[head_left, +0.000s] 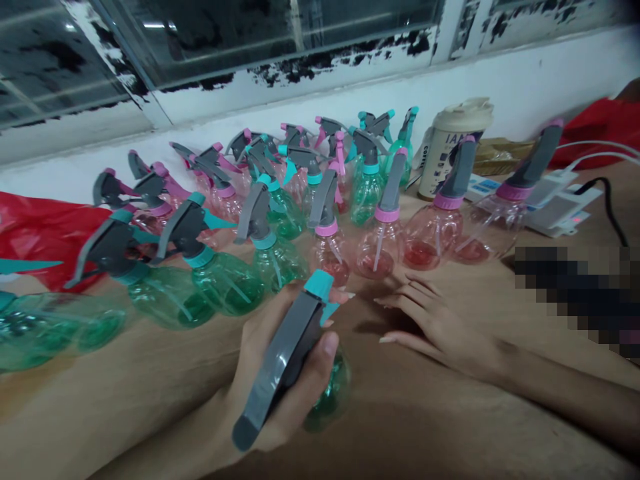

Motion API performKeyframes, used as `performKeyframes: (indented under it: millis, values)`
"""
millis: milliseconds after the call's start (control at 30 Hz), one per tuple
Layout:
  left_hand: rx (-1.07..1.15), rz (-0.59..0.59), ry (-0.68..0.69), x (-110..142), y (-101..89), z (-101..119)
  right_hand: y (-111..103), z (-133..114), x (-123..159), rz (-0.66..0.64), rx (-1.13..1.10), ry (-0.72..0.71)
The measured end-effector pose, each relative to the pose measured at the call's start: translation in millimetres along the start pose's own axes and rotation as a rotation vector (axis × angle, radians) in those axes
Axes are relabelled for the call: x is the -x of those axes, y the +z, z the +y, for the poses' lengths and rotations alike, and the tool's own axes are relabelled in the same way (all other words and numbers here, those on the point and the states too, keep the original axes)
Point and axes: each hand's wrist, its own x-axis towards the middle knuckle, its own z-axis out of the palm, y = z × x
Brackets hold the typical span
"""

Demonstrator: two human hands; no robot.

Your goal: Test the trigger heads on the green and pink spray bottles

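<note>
- Spray bottle [330, 397]: in front of the others, in the left hand; couldn't tell if it touched the table [390, 427].
- Left: green bottles [230, 287], teal collars.
- Left hand [300, 397]: wrapped round the bottle's neck and grey head [280, 360].
- Handling: probably light, thin-walled, slick, easily dented; neck looked the best hold.
- Then pink bottles [370, 247], standing.
- Right hand [440, 327]: nothing held, fingers spread, near pink bottles.
- Cup [447, 153] behind.
</note>
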Motion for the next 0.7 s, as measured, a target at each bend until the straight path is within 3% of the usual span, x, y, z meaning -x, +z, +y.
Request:
performKeyframes:
  millis: [433, 700]
  values:
    - [0.039, -0.025, -0.082, -0.2, -0.4, 1.2, 1.6, 0.5, 1.1, 0.015, -0.023, 0.020]
    - [-0.019, 0.006, -0.025, -4.0, -1.1, -1.3, 2.3, 2.1, 0.6, -0.009, -0.065, 0.023]
